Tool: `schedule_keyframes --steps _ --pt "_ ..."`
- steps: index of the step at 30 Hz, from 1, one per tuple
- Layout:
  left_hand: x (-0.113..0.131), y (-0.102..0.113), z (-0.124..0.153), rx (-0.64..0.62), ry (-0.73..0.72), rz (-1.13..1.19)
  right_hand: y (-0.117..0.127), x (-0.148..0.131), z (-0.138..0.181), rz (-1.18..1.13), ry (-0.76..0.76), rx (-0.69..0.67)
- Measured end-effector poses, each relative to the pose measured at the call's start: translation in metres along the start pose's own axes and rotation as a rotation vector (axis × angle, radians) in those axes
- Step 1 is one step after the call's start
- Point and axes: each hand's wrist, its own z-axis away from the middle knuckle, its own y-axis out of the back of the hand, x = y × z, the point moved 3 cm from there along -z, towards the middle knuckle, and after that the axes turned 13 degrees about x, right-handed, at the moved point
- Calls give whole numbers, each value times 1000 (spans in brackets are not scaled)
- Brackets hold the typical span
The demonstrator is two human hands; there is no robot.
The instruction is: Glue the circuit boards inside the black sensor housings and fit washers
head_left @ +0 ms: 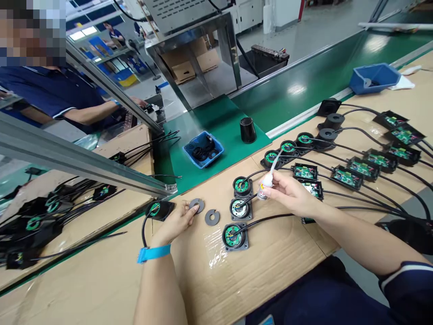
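Observation:
In my right hand (292,194) is a small glue bottle (263,191), its long white nozzle pointing up over the row of round housings. My left hand (176,223), with a blue wrist strap (154,253), pinches the edge of a grey slotted ring (196,206) low over the cardboard. Another grey slotted ring (212,217) lies flat just to its right. Between my hands are square-flanged black housings with round green circuit boards: a front one (233,236), a middle one (239,208) with a paler face, and a rear one (242,186). Black cables run from them.
Several open black boxes with circuit boards (347,177) and cables lie to the right. A blue bin (203,150) of black rings and a black cup (248,130) stand on the green mat. A metal post (101,164) rises at left; a co-worker (67,104) is beyond it.

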Motion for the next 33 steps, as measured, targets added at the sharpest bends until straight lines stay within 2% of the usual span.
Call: schedule_keyframes --steps 3,5,9,11,14,17,21,24,28,33 --pt "9 5 17 177 -12 29 2 1 2 -26 -11 54" --pt "21 -3 44 216 -81 100 2 1 7 -74 -32 102" --pt "43 -47 100 80 -265 281 -5 4 25 -221 -132 72" --pt "48 -67 117 131 -284 366 -10 8 35 -292 -204 47" --pt "52 -85 130 245 -231 431 -15 13 41 -350 -276 97" --pt "58 -87 141 362 -239 413 -16 13 40 -391 -302 180" --pt "70 -83 157 544 -328 404 -14 5 33 -415 -289 282" --pt "73 -85 164 553 -352 481 -16 -5 28 -437 -253 320" --pt "70 -86 165 516 -382 466 -26 -19 20 -426 -202 293" --pt "72 -82 168 572 -538 385 -40 -40 17 -154 29 200"
